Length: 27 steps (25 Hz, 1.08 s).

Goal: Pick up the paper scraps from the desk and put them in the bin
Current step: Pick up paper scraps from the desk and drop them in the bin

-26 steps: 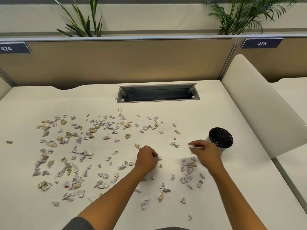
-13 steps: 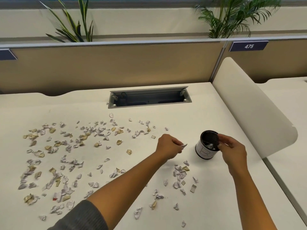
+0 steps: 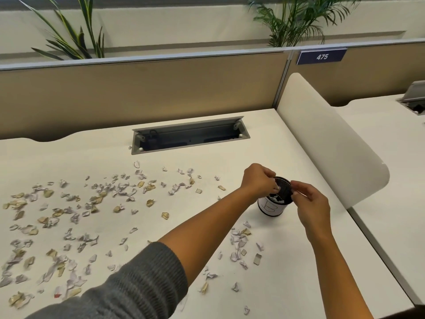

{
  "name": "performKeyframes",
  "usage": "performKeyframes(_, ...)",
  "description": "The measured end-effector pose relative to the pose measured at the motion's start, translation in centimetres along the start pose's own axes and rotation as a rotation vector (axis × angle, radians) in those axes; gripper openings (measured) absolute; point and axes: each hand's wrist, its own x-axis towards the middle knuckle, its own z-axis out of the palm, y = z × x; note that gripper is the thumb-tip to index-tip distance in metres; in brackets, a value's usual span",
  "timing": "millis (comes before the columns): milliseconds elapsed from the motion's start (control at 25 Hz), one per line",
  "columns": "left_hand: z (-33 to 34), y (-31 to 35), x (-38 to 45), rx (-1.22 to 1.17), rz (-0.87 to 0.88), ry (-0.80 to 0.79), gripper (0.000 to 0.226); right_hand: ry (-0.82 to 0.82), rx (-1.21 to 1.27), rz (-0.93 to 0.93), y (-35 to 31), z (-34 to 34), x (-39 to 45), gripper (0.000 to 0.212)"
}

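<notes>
Left hand (image 3: 258, 180) fingers pinch over the bin (image 3: 276, 199), right hand (image 3: 309, 201) fingers curled, contents unclear; featherlight, crumpled paper scraps (image 3: 119, 192) at nine o'clock need edge pinches.

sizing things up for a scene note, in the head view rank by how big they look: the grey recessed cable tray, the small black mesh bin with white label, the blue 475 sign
1. Grey recessed cable tray, clearly largest.
2. Small black mesh bin with white label and blue 475 sign: they look about alike; the hands hide part of the bin and the sign is farther away, so I won't rank them.
</notes>
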Motion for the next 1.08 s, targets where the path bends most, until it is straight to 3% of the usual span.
performKeyframes(200, -1.7, -0.8, -0.1, -0.181, -0.025, -0.027, 0.030, 0.002, 0.001, 0.022, 0.3, 0.1, 0.3, 0.031)
performKeyframes(360, -3.9, -2.2, -0.2, -0.180, 0.006, 0.005, 0.031, -0.038, 0.041, 0.012, -0.2, 1.2, -0.3, 0.029)
performKeyframes(440, -5.2, -3.7, -0.6, -0.061, 0.041, 0.031, 0.031, -0.118, 0.097, -0.021, -0.6, 2.2, -1.1, 0.028)
performKeyframes(560, -6.5, -7.4, -2.1, 0.320, 0.125, 0.025, 0.032, -0.328, 0.093, -0.049, -0.5, 4.0, -2.6, 0.031)
performKeyframes(680, -6.4, -11.3, -3.9, 0.613, 0.172, -0.131, 0.032, -0.452, -0.226, -0.098, 1.0, 5.9, -3.9, 0.032)
performKeyframes(840, -5.6, -14.0, -6.0, 0.769, 0.233, -0.296, 0.066, -0.517, -0.655, -0.224, 3.6, 8.0, -4.8, 0.045)
performKeyframes(1080, -6.4, -15.3, -7.3, 0.961, 0.359, -0.318, 0.045, -0.583, -0.890, -0.257, 5.4, 9.4, -5.2, 0.070)
